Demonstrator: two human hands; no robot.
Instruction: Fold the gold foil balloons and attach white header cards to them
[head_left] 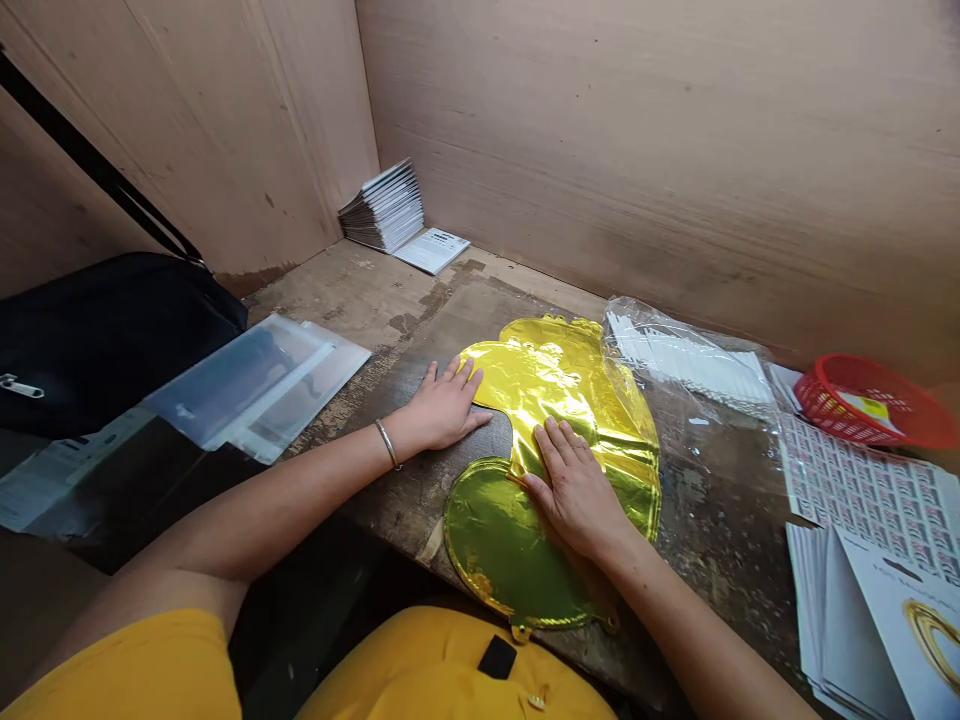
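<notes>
The left hand (442, 408) lies open on the table (352, 300), touching the edge of a gold foil balloon (559, 385); the right hand (577, 490) lies open on the balloon, gripping nothing.

And there's the foil balloon (559, 400), glossy gold metallic film, crinkled and shining! Beneath it, a rough, scuffed wooden workbench (360, 300), against smooth, matt plywood walls (637, 150). Off to the right, a clear, shiny plastic bag (690, 440), a glossy red plastic basket (862, 405), and printed paper sheets (862, 490)!
</notes>
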